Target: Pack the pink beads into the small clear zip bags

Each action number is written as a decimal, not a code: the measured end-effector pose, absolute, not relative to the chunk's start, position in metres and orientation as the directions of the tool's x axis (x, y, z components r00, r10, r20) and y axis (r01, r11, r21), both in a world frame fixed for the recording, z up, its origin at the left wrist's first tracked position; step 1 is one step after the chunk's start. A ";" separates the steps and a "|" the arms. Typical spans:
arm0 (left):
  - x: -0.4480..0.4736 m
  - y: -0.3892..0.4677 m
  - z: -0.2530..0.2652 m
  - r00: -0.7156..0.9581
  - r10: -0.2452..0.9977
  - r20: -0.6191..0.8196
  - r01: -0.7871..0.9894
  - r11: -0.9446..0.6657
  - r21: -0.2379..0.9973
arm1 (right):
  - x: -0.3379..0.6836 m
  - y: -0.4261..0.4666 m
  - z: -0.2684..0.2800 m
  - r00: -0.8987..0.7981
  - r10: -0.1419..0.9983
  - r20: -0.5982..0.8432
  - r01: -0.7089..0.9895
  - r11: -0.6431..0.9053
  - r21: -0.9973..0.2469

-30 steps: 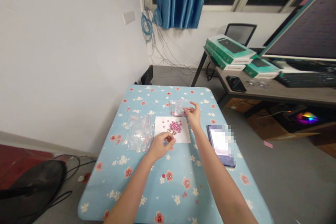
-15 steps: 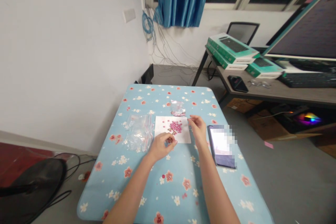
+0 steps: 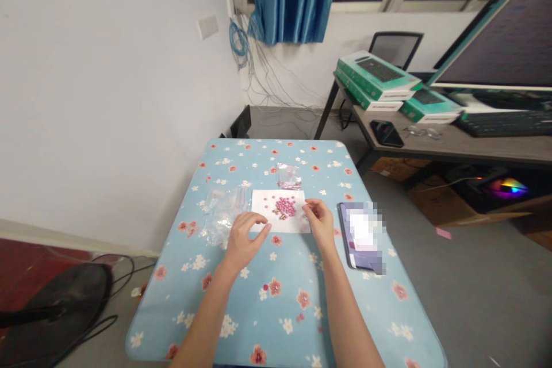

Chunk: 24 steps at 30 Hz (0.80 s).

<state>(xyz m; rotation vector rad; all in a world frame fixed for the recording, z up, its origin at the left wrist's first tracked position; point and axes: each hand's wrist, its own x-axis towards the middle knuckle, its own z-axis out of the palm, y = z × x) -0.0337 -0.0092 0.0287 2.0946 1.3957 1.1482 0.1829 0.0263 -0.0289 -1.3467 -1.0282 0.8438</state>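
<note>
A white sheet (image 3: 261, 221) lies on the flowered table, with a cluster of small pink pieces (image 3: 285, 206) shaped like a flower on it. Darker bits sit at the lower left of the cluster, and a few pink pieces lie apart on its left. My left hand (image 3: 245, 238) hovers by the sheet's lower left corner, thumb and forefinger apart, nothing visible between them. At the right edge of the sheet, my right hand (image 3: 321, 224) has its fingers curled, thumb close to forefinger. Whatever it may pinch is too small to make out.
Clear plastic bags (image 3: 219, 215) lie left of the sheet, and a small bag (image 3: 288, 176) of pink pieces lies behind it. A phone (image 3: 361, 238) rests at the right. Loose pink bits (image 3: 265, 287) dot the near tabletop. A desk (image 3: 414, 146) with keyboard boxes (image 3: 379, 77) stands beyond.
My left hand has drawn back to the left from the flower cluster, and its thumb and forefinger have parted. My right hand has come slightly nearer and its fingers are more curled.
</note>
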 end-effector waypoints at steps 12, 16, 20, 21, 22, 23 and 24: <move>-0.096 0.003 0.031 0.049 0.992 0.119 0.974 -0.074 0.216 | 0.182 0.026 -0.030 0.349 0.930 0.114 0.110 0.080 -0.991; -0.097 0.002 0.029 0.064 0.996 0.059 0.976 -0.075 0.203 | 0.182 0.026 -0.029 0.344 0.933 0.109 0.103 0.078 -0.992; -0.098 0.003 0.027 0.090 0.996 0.028 0.972 -0.094 0.215 | 0.182 0.026 -0.029 0.347 0.930 0.123 0.110 0.090 -0.990; -0.098 0.003 0.026 0.099 0.995 0.023 0.970 -0.101 0.221 | 0.182 0.025 -0.029 0.354 0.927 0.126 0.112 0.092 -0.989; -0.098 0.004 0.025 0.107 0.994 0.019 0.968 -0.109 0.226 | 0.182 0.025 -0.029 0.360 0.924 0.128 0.114 0.093 -0.989; -0.099 0.004 0.025 0.115 0.993 0.016 0.966 -0.116 0.231 | 0.182 0.025 -0.029 0.364 0.922 0.129 0.114 0.093 -0.989; -0.099 0.005 0.025 0.123 0.992 0.014 0.965 -0.123 0.234 | 0.182 0.025 -0.029 0.366 0.922 0.128 0.114 0.092 -0.989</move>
